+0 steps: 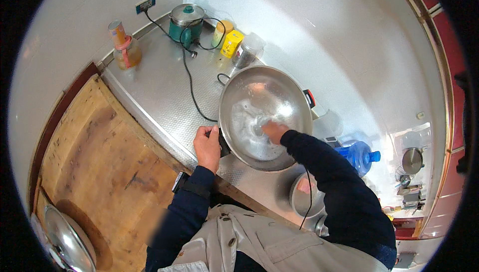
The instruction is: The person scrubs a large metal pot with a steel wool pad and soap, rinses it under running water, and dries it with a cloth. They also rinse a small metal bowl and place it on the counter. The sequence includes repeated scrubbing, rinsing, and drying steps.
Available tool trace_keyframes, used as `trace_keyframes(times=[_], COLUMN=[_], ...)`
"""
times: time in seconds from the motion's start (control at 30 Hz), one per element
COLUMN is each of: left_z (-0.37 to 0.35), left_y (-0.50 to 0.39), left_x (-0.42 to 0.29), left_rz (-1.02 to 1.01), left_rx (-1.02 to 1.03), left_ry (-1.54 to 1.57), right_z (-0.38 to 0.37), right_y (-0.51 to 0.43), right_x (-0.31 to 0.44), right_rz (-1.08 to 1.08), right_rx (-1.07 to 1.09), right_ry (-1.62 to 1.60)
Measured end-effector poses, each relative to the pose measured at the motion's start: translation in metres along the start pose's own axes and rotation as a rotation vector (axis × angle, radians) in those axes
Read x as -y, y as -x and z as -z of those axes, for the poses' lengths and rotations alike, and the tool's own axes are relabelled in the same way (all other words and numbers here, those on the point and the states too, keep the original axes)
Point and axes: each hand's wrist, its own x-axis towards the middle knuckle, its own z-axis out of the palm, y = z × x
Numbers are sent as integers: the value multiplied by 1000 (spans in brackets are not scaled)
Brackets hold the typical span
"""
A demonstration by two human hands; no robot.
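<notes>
A large stainless steel wok [258,85] stands on the metal counter, with some whitish liquid or suds pooled in its bottom. My left hand [207,150] grips the black handle [224,144] on the wok's near left side, thumb on top. Inside the bowl is my right hand [275,131], slightly blurred, its fingers down at the wet surface. Whether it holds anything there cannot be made out. A black and red side handle [309,98] sticks out from the wok's far right rim.
A green electric pot [186,28], a yellow box [232,43] and jars line the back corner. A black cord [191,85] crosses the textured metal counter [157,85]. Right are a blue water bottle [355,156] and a basin [299,206]. A wooden board [123,152] lies left, near a metal lid [69,242].
</notes>
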Motion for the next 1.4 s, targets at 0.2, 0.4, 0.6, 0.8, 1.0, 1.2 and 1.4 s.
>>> trace_keyframes(times=[0.2, 0.4, 0.6, 0.8, 1.0, 1.2, 1.4], left_z=[3, -2, -2, 1, 3, 4, 3], left_y=[1, -1, 1, -2, -5, -4, -5], left_x=[-2, 3, -1, 0, 1, -2, 2], left_rz=[55, -27, 45, 35, 22, 12, -22], left_rx=[43, 1, -12, 29, 31, 41, 25], left_ry=[-40, -91, 6, 50, -48, -101, -96], right_z=[30, 53, 32, -8, 15, 77, 90], right_y=[-72, -109, -70, -19, -49, -126, -140], right_x=[-51, 11, 76, 22, -53, -45, 54], right_rz=[-142, -29, 229, 265, -94, -155, 243], right_rx=[-262, -361, -269, 52, -2, -571, -565], right_ry=[12, -109, -168, -40, 40, -129, -459])
